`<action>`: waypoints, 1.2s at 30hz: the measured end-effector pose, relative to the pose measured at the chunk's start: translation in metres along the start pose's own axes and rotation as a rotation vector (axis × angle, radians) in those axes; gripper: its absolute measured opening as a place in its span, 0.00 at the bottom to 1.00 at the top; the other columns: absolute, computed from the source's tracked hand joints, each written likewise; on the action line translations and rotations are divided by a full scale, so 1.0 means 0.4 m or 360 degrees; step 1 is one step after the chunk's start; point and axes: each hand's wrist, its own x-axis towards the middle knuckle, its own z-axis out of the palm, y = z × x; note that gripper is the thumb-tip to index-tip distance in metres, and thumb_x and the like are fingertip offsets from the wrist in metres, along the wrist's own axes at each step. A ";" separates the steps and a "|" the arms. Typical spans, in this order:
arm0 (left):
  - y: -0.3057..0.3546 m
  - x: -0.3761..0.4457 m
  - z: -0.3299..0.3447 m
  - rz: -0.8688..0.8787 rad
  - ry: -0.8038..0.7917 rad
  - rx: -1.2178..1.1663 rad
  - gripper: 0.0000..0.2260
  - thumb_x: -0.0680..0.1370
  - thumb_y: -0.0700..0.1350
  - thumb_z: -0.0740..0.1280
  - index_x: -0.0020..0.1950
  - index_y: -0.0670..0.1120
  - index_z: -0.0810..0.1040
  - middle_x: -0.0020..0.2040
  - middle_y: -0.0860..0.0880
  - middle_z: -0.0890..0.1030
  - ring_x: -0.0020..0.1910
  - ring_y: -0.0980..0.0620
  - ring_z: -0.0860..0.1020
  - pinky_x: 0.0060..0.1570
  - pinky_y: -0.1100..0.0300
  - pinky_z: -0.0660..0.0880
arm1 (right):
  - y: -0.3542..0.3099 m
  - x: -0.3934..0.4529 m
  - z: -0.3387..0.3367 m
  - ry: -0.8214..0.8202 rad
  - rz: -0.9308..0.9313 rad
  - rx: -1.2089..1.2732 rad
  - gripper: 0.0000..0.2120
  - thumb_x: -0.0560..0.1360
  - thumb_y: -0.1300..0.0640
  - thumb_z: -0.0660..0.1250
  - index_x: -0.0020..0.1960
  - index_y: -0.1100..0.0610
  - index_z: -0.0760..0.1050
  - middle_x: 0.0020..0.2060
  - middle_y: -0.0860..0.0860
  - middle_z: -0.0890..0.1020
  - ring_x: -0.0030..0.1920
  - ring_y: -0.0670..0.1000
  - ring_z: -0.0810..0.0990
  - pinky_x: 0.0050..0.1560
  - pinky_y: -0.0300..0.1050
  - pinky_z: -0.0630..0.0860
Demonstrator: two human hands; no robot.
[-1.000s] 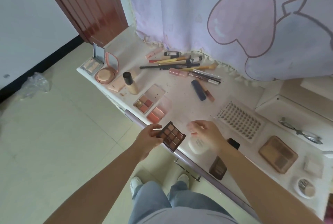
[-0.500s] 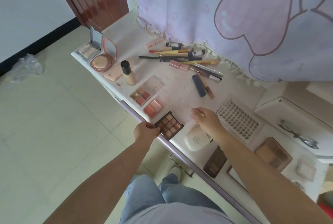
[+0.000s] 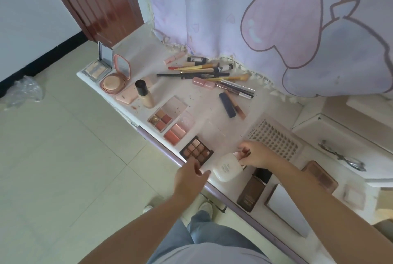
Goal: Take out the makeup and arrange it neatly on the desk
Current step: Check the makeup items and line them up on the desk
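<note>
A dark brown eyeshadow palette [image 3: 196, 150] lies open at the white desk's [image 3: 146, 51] front edge, right of two pink palettes [image 3: 163, 118] [image 3: 177, 133]. Just below it hovers my left hand [image 3: 189, 175], fingers relaxed and holding nothing. My right hand [image 3: 257, 155] pinches the pinkish cap end of a white bottle [image 3: 227, 167], which lies on the desk between both hands.
A heap of brushes and pencils [image 3: 210, 73] lies at the back by the curtain [image 3: 244, 12]. Compacts [image 3: 113, 82] and a foundation bottle [image 3: 144, 93] stand left. A nail-tip tray [image 3: 276, 139], dark box [image 3: 254, 189], brown palette [image 3: 320, 175] and eyelash curler [image 3: 342, 156] lie right.
My left hand set the brown palette down at the desk edge and let go. My right hand moved down to the white bottle and took hold of its cap end.
</note>
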 end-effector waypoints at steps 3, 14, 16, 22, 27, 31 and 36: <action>0.039 -0.015 0.054 0.0201 -0.0235 0.0383 0.21 0.72 0.50 0.70 0.59 0.43 0.67 0.54 0.49 0.69 0.45 0.53 0.69 0.46 0.65 0.70 | -0.001 -0.001 0.001 -0.0085 0.0102 0.0147 0.24 0.73 0.61 0.66 0.68 0.59 0.67 0.64 0.55 0.73 0.63 0.53 0.72 0.58 0.41 0.67; 0.087 -0.018 0.045 0.0408 -0.0123 0.0657 0.25 0.74 0.44 0.67 0.68 0.45 0.61 0.65 0.46 0.66 0.59 0.46 0.73 0.56 0.59 0.73 | -0.024 -0.048 0.011 0.0108 -0.0007 0.0449 0.07 0.77 0.54 0.61 0.47 0.58 0.73 0.32 0.49 0.76 0.30 0.44 0.72 0.32 0.32 0.69; 0.099 -0.015 0.037 0.0455 -0.0053 0.0727 0.25 0.74 0.45 0.66 0.68 0.45 0.61 0.64 0.46 0.68 0.58 0.47 0.73 0.54 0.60 0.73 | -0.039 -0.051 0.017 0.0209 -0.0013 0.0542 0.08 0.78 0.55 0.59 0.46 0.59 0.71 0.30 0.51 0.75 0.25 0.43 0.72 0.25 0.31 0.66; 0.134 0.000 -0.005 0.0612 0.0014 0.0806 0.18 0.76 0.48 0.62 0.64 0.44 0.65 0.56 0.45 0.76 0.52 0.45 0.77 0.48 0.56 0.73 | -0.086 -0.059 0.016 0.0510 -0.0056 0.0318 0.17 0.81 0.54 0.49 0.33 0.51 0.56 0.32 0.48 0.65 0.30 0.42 0.63 0.32 0.32 0.60; 0.158 0.014 -0.058 0.0791 -0.0022 0.0999 0.18 0.77 0.52 0.62 0.62 0.44 0.68 0.55 0.46 0.79 0.52 0.45 0.78 0.51 0.56 0.74 | -0.087 -0.074 -0.023 0.0462 -0.0151 0.0350 0.17 0.81 0.53 0.49 0.33 0.53 0.60 0.30 0.50 0.66 0.29 0.46 0.64 0.31 0.37 0.62; 0.190 0.010 -0.104 0.0846 -0.0123 0.1098 0.18 0.76 0.53 0.63 0.63 0.45 0.68 0.54 0.46 0.79 0.51 0.45 0.78 0.50 0.56 0.72 | -0.099 -0.100 -0.033 0.0504 -0.0198 0.0548 0.16 0.81 0.54 0.50 0.36 0.55 0.64 0.30 0.51 0.66 0.28 0.46 0.64 0.22 0.32 0.62; 0.211 -0.007 -0.174 0.0535 -0.0844 0.0388 0.10 0.76 0.47 0.65 0.54 0.45 0.72 0.41 0.49 0.77 0.36 0.51 0.76 0.39 0.60 0.75 | -0.100 -0.169 -0.054 0.0571 -0.0742 0.0207 0.06 0.80 0.57 0.53 0.49 0.54 0.67 0.29 0.45 0.69 0.27 0.42 0.71 0.29 0.29 0.67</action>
